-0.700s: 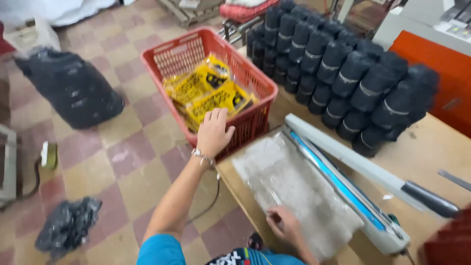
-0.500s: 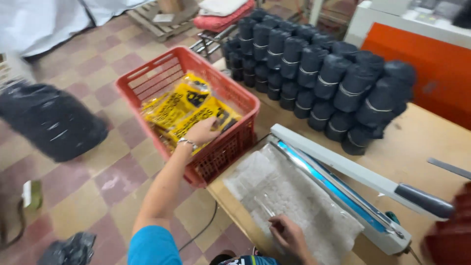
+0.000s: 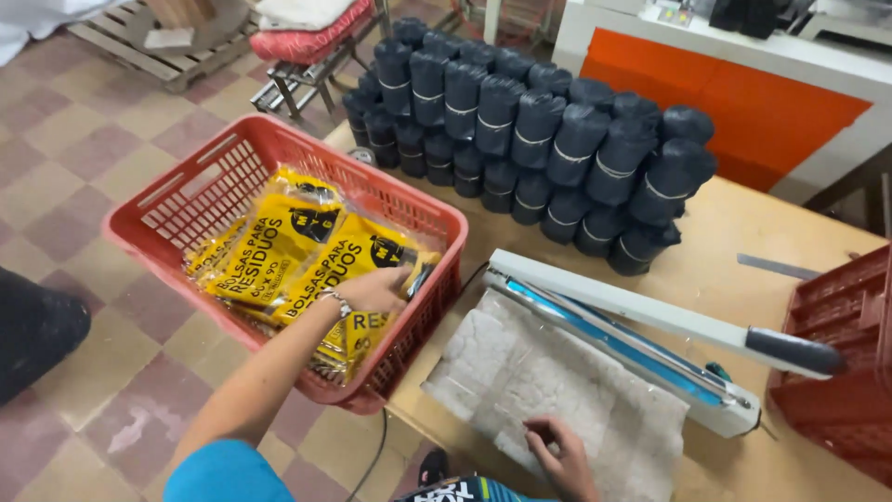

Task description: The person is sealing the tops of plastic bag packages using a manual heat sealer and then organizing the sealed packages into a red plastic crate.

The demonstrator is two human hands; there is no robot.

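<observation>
Reaching into the red basket [image 3: 186,186], our left hand [image 3: 376,288] closes on a yellow packet [image 3: 358,265] atop the pile, while our right hand [image 3: 562,455] rests flat, fingers loose, on the grey pad [image 3: 548,381] beside the heat sealer [image 3: 632,330] on the counter [image 3: 743,232].

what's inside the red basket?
The red basket holds yellow packets in clear wrap, lying flat and overlapping. The left hand rests on the top ones. How many lie beneath, and the basket floor under them, is covered.
</observation>
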